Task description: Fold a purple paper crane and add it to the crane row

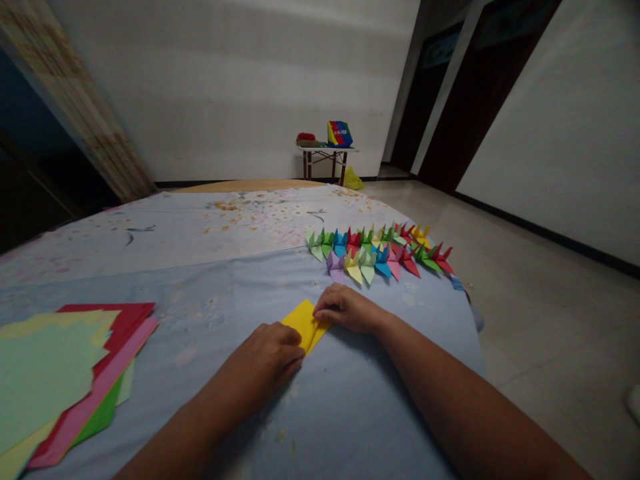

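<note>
A folded yellow origami paper [303, 319] lies on the blue tablecloth between my two hands. My left hand [274, 353] presses its near left edge, fingers closed on the paper against the cloth. At its right corner, my right hand [346, 308] pinches the paper between thumb and fingers. A crease or flap runs across it between my fingertips. Beyond my hands, two rows of folded paper cranes [367, 265] in several colours stand at the table's right side.
Stacked colored paper sheets [45, 373] lie at the left. The table has a blue cloth [200, 293] over a flowered one [190, 227], and its right edge drops to the tiled floor [525, 320]. Against the far wall stands a small table [327, 149] with a bright box [340, 135].
</note>
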`<state>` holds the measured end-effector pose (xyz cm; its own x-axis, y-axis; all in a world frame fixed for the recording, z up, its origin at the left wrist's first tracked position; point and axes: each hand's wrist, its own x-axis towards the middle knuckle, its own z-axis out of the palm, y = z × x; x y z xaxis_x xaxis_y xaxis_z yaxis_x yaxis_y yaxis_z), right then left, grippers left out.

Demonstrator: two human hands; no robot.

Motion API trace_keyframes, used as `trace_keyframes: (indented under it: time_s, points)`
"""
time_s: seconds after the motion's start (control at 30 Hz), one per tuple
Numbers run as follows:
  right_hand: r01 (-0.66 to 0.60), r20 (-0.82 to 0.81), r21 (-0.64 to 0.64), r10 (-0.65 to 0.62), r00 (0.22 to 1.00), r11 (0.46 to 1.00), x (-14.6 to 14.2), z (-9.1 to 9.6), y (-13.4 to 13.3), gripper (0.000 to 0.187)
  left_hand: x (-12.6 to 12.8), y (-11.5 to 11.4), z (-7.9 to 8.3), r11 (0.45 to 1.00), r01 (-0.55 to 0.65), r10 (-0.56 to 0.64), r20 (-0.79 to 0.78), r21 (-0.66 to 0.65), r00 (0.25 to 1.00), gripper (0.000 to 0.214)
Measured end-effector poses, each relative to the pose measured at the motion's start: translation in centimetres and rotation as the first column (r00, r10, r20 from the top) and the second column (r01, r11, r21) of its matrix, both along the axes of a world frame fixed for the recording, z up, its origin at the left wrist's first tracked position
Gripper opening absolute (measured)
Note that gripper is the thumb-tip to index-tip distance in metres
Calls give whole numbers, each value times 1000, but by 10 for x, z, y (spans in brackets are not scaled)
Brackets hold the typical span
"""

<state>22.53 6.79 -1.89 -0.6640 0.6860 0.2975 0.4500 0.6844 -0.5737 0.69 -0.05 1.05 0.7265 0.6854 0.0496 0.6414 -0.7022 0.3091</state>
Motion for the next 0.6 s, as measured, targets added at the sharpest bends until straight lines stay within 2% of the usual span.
trace_keyframes:
  time_s: [0.27, 0.6]
  points:
    - [-34, 17, -43, 35, 999, 998, 7, 1, 5, 15, 4, -14, 6, 1000, -21, 19, -118, -15, 993, 19]
    - [107, 85, -35, -103, 991, 994, -1, -5, 5, 13, 4, -17, 7, 1000, -10, 8, -111, -23, 994, 19]
